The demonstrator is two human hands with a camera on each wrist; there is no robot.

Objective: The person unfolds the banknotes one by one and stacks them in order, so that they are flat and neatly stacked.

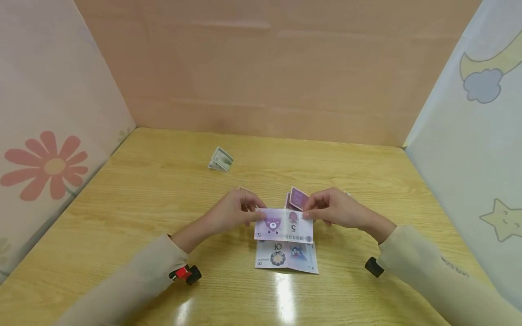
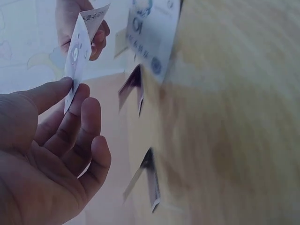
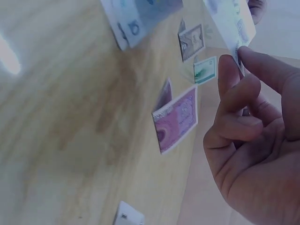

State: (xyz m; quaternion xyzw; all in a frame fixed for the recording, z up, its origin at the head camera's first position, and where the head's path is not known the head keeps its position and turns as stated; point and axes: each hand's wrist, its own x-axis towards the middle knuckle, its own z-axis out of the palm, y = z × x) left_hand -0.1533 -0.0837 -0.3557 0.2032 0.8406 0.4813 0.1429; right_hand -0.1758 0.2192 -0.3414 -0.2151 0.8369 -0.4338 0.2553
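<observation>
Both hands hold a purple play banknote [image 1: 272, 231] marked 5 above the table, its printed face turned up toward the head camera. My left hand [image 1: 235, 207] pinches its left edge between thumb and fingers, and the left wrist view shows the note [image 2: 78, 56] creased along its length. At the opposite edge, my right hand [image 1: 337, 209] pinches with thumb and index finger, other fingers curled. Below it a bluish banknote [image 1: 281, 260] marked 10 lies on the table, its upper part covered. Just behind the right fingers stands a folded purple banknote [image 3: 178, 122].
Farther back on the wooden table [image 1: 171, 176] stands a folded green banknote [image 1: 222, 158]. A folded brownish banknote [image 3: 191, 43] is mostly behind my left hand in the head view. Past my right hand, a pale paper piece [image 3: 127, 215] shows partly. Papered walls surround the table.
</observation>
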